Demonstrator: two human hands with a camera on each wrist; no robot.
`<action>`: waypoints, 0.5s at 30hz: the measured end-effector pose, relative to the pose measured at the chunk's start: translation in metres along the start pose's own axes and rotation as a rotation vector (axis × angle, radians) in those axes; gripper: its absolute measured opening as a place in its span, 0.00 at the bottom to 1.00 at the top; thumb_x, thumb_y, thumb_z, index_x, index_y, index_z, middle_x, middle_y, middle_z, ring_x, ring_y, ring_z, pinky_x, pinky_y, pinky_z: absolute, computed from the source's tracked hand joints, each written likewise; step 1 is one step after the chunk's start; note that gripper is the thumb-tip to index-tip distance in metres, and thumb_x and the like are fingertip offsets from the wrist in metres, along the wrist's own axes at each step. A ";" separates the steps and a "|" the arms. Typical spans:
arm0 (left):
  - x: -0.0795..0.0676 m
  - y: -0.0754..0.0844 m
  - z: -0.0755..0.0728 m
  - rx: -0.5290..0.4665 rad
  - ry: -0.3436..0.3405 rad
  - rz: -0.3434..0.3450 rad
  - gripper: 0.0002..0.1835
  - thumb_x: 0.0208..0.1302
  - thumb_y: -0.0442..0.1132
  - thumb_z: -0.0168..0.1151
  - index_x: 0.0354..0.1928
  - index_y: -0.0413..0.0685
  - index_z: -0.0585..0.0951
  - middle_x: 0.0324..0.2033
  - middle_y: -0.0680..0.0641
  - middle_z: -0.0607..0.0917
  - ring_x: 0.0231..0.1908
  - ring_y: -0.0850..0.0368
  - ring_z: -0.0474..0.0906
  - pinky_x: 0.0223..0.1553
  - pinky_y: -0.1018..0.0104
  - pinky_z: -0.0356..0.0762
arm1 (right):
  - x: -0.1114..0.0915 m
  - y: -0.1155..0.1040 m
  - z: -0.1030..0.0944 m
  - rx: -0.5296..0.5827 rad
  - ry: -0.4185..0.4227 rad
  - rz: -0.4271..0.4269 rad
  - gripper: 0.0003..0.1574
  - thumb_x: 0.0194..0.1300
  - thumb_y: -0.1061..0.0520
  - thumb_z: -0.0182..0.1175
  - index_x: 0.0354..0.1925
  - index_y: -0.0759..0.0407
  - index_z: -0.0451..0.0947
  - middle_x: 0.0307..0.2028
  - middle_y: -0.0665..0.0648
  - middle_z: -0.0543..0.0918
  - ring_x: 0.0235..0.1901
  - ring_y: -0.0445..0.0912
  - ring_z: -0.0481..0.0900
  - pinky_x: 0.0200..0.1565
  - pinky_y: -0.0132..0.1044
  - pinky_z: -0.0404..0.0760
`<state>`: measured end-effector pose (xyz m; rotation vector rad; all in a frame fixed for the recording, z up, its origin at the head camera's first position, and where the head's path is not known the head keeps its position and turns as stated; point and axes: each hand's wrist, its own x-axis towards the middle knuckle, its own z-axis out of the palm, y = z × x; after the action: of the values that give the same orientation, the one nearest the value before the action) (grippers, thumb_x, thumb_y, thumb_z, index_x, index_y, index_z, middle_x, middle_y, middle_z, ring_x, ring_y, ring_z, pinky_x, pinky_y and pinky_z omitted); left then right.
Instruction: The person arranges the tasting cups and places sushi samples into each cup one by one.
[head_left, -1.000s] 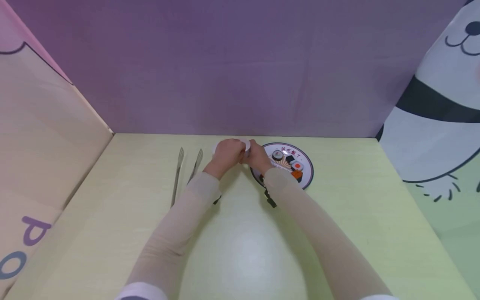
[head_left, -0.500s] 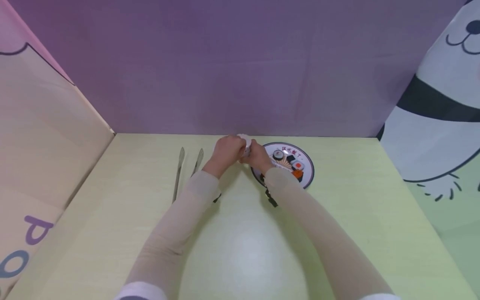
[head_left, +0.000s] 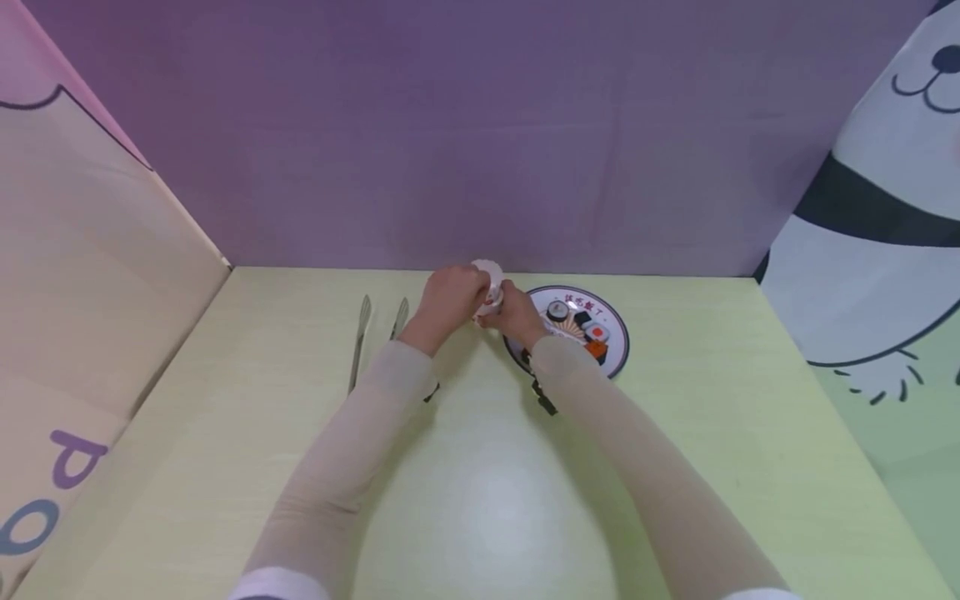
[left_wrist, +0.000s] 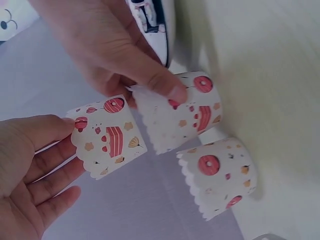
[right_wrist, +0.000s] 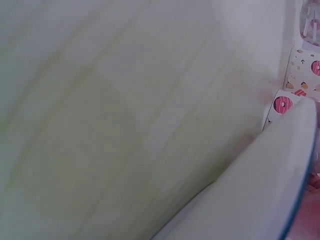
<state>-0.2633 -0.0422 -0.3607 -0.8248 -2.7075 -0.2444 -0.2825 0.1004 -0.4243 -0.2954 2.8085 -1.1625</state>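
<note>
In the left wrist view, my left hand [left_wrist: 30, 170] pinches a white paper baking cup [left_wrist: 107, 137], printed with doughnuts and cake slices, between thumb and fingers. My right hand [left_wrist: 117, 55] grips a second, matching baking cup [left_wrist: 195, 112], thumb on its outer wall. A third baking cup [left_wrist: 227, 177] sits on the table beside it. From the head, my left hand [head_left: 450, 302] and my right hand [head_left: 516, 314] meet at the far edge, with a white scalloped cup [head_left: 491, 271] showing between them. The third cup is hidden there.
A round plate [head_left: 617, 354] with sushi pictures lies under and beside the right wrist; its rim [left_wrist: 170, 30] shows in the left wrist view. Metal tongs [head_left: 361, 333] lie left, partly covered by the left sleeve. A purple wall [head_left: 487, 150] rises behind the table.
The cup in my left hand has come up and away, showing more of its scalloped rim. My left hand has risen slightly; the right hand stays almost in place.
</note>
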 end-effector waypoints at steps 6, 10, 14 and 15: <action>-0.002 0.001 -0.008 -0.011 0.004 -0.011 0.08 0.63 0.33 0.57 0.26 0.45 0.80 0.22 0.48 0.79 0.23 0.54 0.73 0.23 0.62 0.72 | 0.001 0.000 0.000 0.017 0.001 -0.008 0.36 0.53 0.57 0.70 0.55 0.67 0.64 0.47 0.65 0.78 0.47 0.55 0.76 0.52 0.46 0.73; -0.005 0.001 -0.012 -0.003 0.030 -0.005 0.08 0.62 0.33 0.58 0.25 0.45 0.80 0.21 0.48 0.79 0.22 0.53 0.73 0.23 0.60 0.72 | 0.001 0.001 0.000 0.013 0.009 -0.014 0.37 0.52 0.58 0.71 0.56 0.68 0.64 0.48 0.65 0.78 0.49 0.55 0.76 0.54 0.46 0.72; -0.010 0.002 -0.017 0.000 0.048 0.006 0.08 0.61 0.32 0.59 0.24 0.44 0.80 0.20 0.47 0.79 0.21 0.53 0.72 0.23 0.60 0.72 | 0.001 0.000 0.000 0.022 0.003 0.001 0.36 0.53 0.58 0.70 0.55 0.67 0.65 0.48 0.64 0.79 0.48 0.55 0.76 0.54 0.46 0.72; -0.012 0.002 -0.018 -0.003 0.047 0.007 0.08 0.60 0.32 0.59 0.24 0.43 0.80 0.20 0.47 0.79 0.21 0.53 0.72 0.23 0.60 0.72 | 0.000 0.000 0.000 0.022 0.001 0.003 0.36 0.53 0.57 0.70 0.55 0.67 0.65 0.48 0.64 0.79 0.48 0.55 0.76 0.54 0.46 0.72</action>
<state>-0.2487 -0.0508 -0.3478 -0.8183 -2.6608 -0.2625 -0.2828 0.1005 -0.4241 -0.2886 2.7942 -1.1923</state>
